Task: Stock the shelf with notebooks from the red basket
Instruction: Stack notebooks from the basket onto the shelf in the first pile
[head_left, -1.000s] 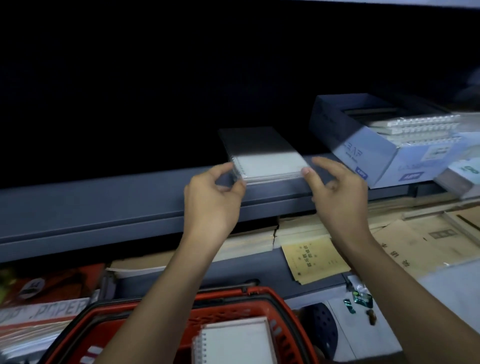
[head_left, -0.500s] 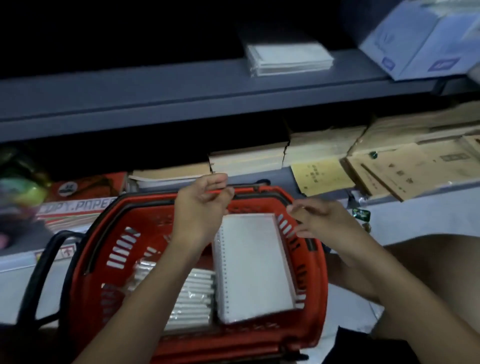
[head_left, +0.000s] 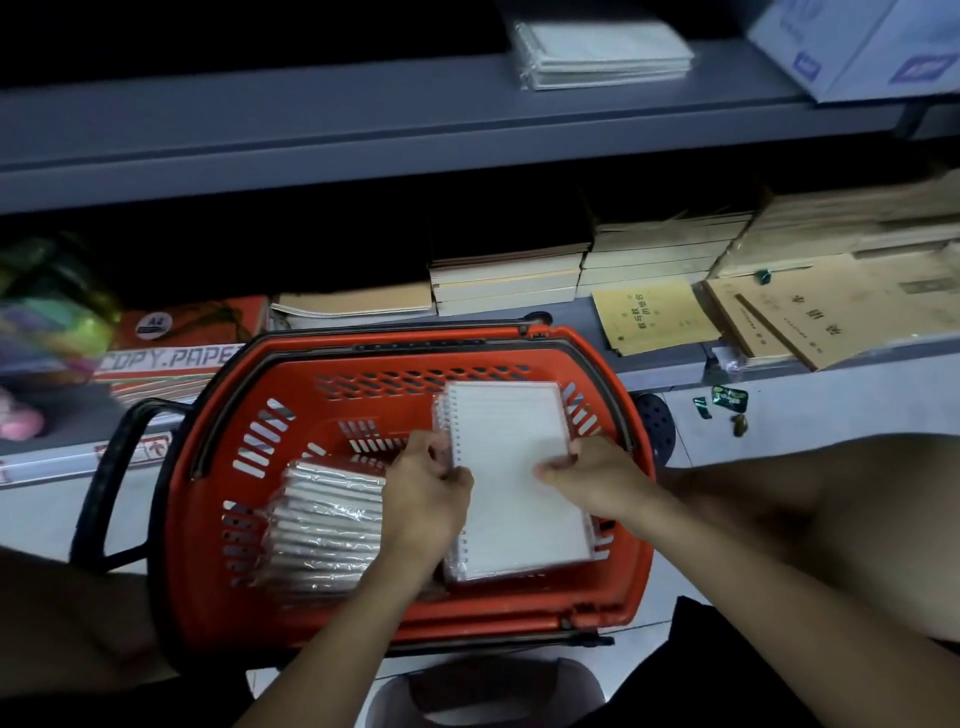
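Observation:
The red basket (head_left: 618, 571) stands on the floor below the shelves. Inside it, a white spiral notebook (head_left: 506, 426) tops a stack on the right. My left hand (head_left: 428, 491) grips its left, spiral edge and my right hand (head_left: 597, 480) grips its right edge. A wrapped pile of more notebooks (head_left: 322, 519) lies in the basket's left half. A small stack of wrapped notebooks (head_left: 602, 52) sits on the grey shelf (head_left: 311, 130) above.
A blue-and-white cardboard box (head_left: 857, 47) sits at the shelf's right end. The lower shelf holds tan exercise books (head_left: 649, 317) and brown ledgers (head_left: 831, 312). Copy-paper reams (head_left: 176, 353) lie at the left. The basket's black handle (head_left: 119, 483) sticks out leftward.
Both hands left the stack on the shelf, came down into the basket and took hold of the top notebook's edges. The view tilted down with them.

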